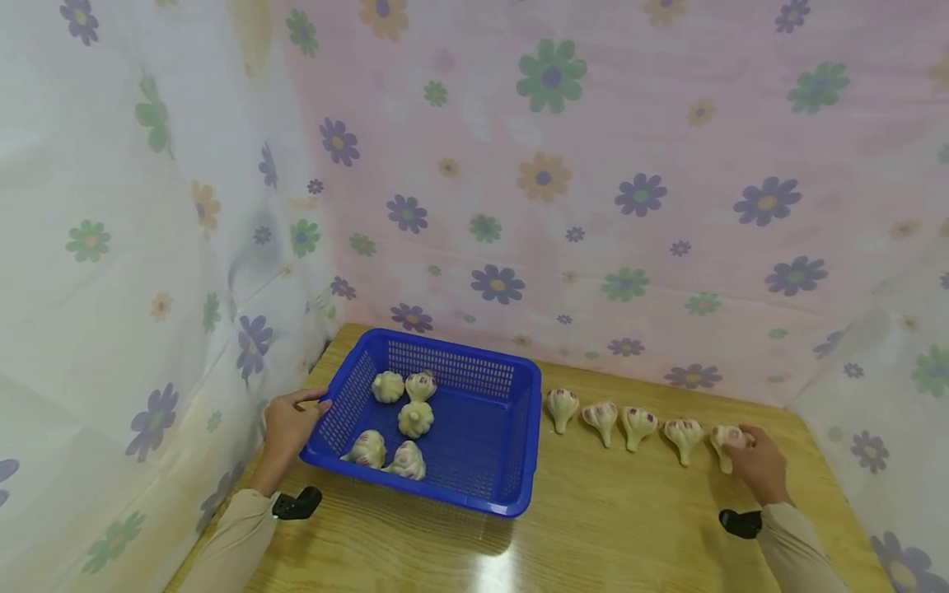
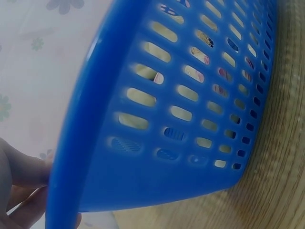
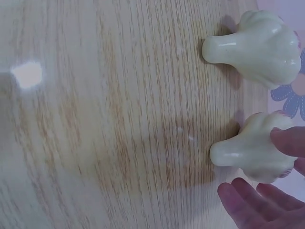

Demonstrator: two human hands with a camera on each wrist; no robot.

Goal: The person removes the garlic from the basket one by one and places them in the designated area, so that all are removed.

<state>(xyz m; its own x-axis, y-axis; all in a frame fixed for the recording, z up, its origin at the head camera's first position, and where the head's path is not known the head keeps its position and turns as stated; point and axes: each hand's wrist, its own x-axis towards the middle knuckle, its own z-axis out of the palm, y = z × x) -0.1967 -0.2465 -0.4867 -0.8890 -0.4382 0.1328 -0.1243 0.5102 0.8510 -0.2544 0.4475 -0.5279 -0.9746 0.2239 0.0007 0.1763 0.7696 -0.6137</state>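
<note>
One garlic bulb [image 3: 259, 152] is being pinched by right fingers [image 3: 229, 196], four [image 1: 561, 403] leftward. One five-bulb basket [image 1: 474, 436] is being clamped by left fingers [image 2: 33, 205].

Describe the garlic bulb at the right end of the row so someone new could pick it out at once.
Find the blue perforated plastic basket on the light-brown wood-grained table. To its right in the head view runs a row of five whitish, purple-marked garlic bulbs. Yours is the bulb farthest from the basket, the only one the person's right grip touches.
</note>
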